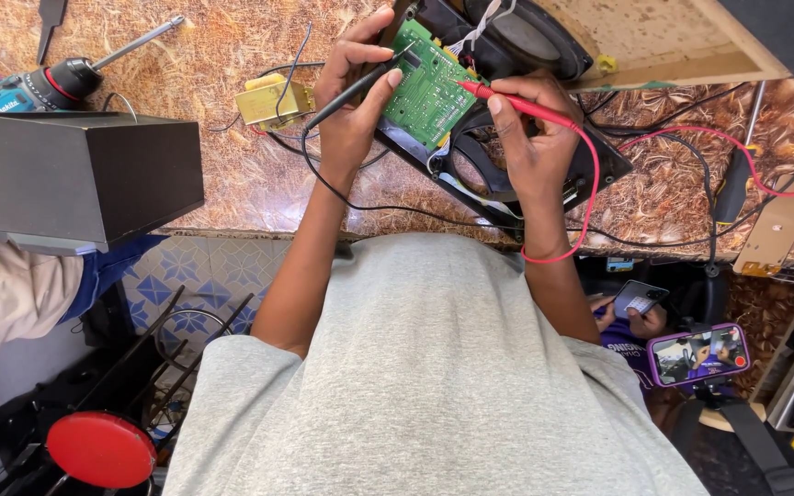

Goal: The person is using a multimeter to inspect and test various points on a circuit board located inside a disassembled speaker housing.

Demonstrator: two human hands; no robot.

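Observation:
A green circuit board [429, 87] lies tilted on a black speaker panel [507, 174] at the middle of the patterned worktop. My left hand [351, 101] grips a black test probe [346, 96] whose tip touches the board's upper left part. My right hand [530, 138] grips a red test probe [516, 106], its tip on the board's right edge. A red lead [590, 197] loops round my right wrist; a black lead [369, 204] runs under my left forearm.
A black box [85, 174] stands at the left edge, a power drill [43, 87] behind it. A yellow transformer [273, 103] sits left of my left hand. A wooden cabinet [682, 41] is top right. Another person's hands hold a phone [640, 298] lower right; a red stool [101, 448] stands below.

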